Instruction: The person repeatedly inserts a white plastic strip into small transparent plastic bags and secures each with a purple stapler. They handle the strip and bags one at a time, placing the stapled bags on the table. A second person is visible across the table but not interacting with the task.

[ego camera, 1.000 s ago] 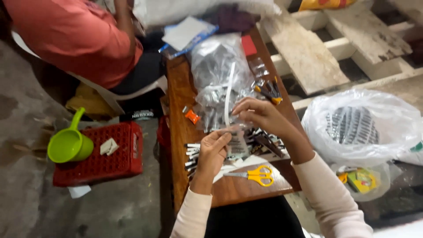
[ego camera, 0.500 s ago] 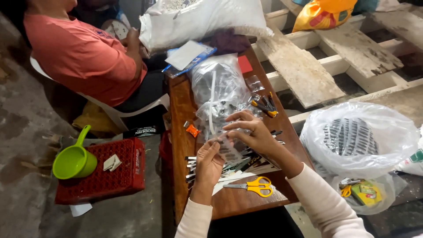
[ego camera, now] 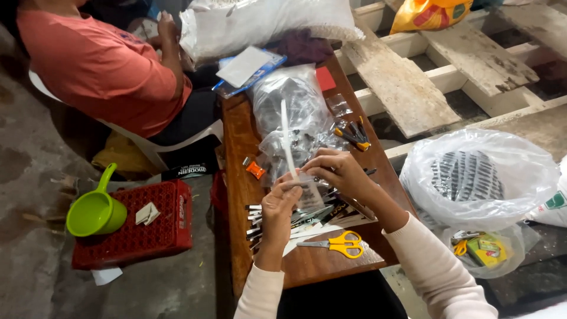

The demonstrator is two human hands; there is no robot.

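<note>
A small clear sleeve is sitting between the left hand and right hand above the bench. A clear bag of small packets is lying further up, by a blue-edged flat white pack. Right of the bench, a big clear bag is holding striped packs, and a yellow-orange pouch is lying at the top.

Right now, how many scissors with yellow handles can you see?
1 for sure: the yellow scissors lie on the wooden table, near the right hand. More may hide in the bags.
</note>
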